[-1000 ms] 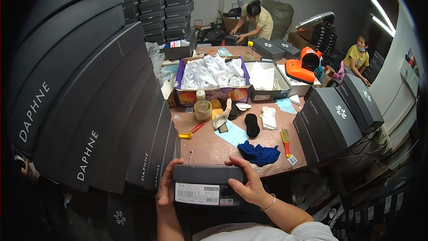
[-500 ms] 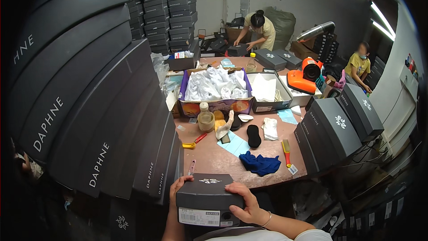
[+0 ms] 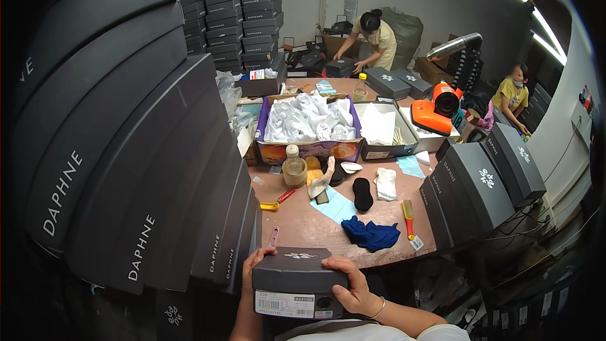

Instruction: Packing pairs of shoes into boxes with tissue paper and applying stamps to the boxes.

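Note:
A dark grey shoe box (image 3: 297, 275) with a white label on its near side is held close to my body at the table's near edge. My left hand (image 3: 254, 264) grips its left side, and only part of those fingers shows. On the right, my right hand (image 3: 355, 287) is closed over the box's corner, fingers on the lid and thumb against the labelled side. The lid lies on the box. Just beyond it on the table are a pink-handled cutter (image 3: 273, 237) and a crumpled blue cloth (image 3: 371, 233).
Tall stacks of grey boxes (image 3: 145, 170) wall off the left; more boxes (image 3: 470, 183) stand at right. Mid-table are a purple carton (image 3: 309, 150) of white wrapping, a glass bottle (image 3: 294, 170), a black brush (image 3: 363, 194) and an orange blower (image 3: 432, 117). Two people work farther back.
The whole view has shifted slightly to the right. My hands keep the same hold on the shoe box. At the back, one person's head and the seated person's head have moved a little.

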A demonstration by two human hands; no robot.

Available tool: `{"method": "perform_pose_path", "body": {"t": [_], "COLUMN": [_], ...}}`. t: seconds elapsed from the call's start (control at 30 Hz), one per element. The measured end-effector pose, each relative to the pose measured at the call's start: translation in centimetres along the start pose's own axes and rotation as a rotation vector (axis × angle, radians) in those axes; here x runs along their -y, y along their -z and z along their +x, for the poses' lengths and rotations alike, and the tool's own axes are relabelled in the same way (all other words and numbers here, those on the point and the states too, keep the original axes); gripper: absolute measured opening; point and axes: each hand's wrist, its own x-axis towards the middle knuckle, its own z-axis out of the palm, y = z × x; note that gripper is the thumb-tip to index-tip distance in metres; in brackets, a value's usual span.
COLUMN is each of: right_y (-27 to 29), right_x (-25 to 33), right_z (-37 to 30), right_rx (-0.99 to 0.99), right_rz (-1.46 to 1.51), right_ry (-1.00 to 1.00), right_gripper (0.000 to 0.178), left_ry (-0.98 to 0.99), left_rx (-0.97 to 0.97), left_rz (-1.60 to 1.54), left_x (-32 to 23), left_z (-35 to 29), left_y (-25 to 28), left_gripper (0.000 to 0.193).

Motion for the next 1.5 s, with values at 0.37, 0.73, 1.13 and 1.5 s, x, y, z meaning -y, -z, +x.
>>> {"method": "perform_pose_path", "body": {"t": [0.37,0.73,1.13,1.5], "right_y": [0.1,-0.4,-0.5,4.1], "right_x": [-0.2,0.3,1.1,0.8], "right_z": [0.1,-0.6,-4.6,-6.8], "right_rx": [0.008,0.014,0.128,-0.321], "right_rz": [-0.027,0.067,-0.04,0.503], "right_ry": [0.027,-0.202,-0.121,-0.188], "right_gripper": [0.043,0.068,0.068,0.066], "left_ry": [0.026,0.051,0.623,0.438], "left_rx": [-0.006,0.037,0.237,0.256], "left_rz": [-0.006,0.157,-0.428,-0.366], "left_x": [-0.3,4.9,1.7,0.5], "left_z": [0.0,1.8,-3.9,-6.0], "left_y": [-0.3,3.3,1.0,-0.8], "left_gripper": [0.042,0.036,0.054,0.056]}}
